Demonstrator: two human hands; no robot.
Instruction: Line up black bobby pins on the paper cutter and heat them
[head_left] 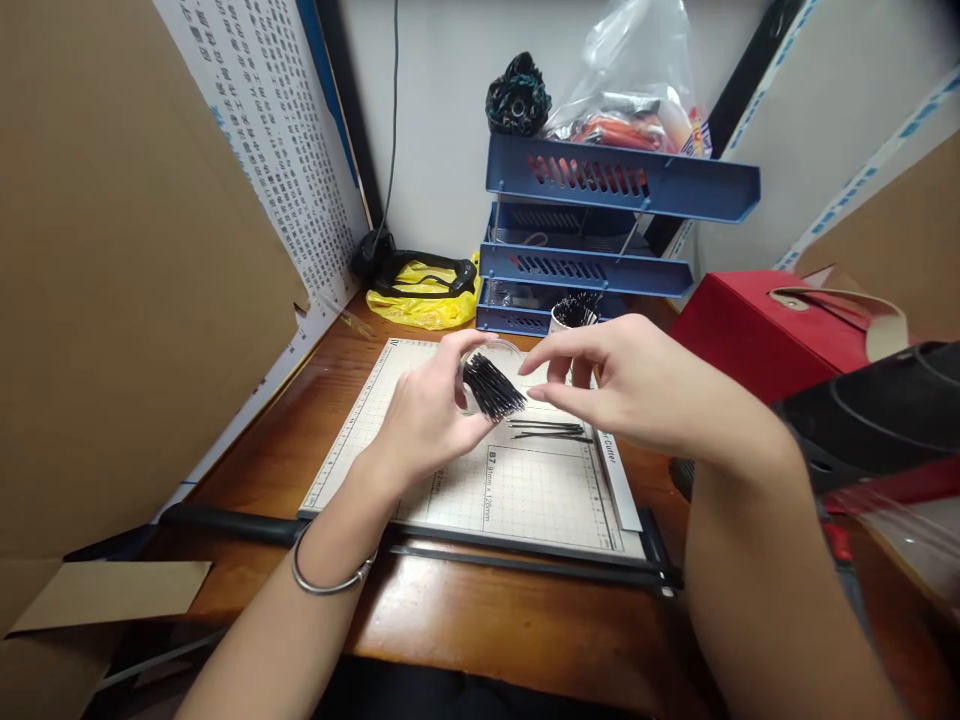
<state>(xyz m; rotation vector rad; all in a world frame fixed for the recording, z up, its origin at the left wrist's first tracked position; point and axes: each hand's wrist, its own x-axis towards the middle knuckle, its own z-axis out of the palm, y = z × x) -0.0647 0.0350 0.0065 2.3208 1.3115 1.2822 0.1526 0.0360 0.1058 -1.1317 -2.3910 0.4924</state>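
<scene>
While the left hand [427, 415] pinches a bundle of black pins [493, 388] above the paper cutter [525, 490], the right hand [622, 385] hovers beside it, fingers loosely curled, holding nothing; loose pins [547, 430] lie below.

Paper cutter [525, 500] on the bench [480, 620], loose pins [547, 430] on its board, stacked trays [600, 230] behind it, cup of pins [571, 315] before the trays, box [757, 320] right, cardboard [127, 260] left, bag [424, 300] behind left.

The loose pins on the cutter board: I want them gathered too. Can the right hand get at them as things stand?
Probably yes: the right hand hovers just above the loose pins, empty, with bare cutter board around them.
</scene>
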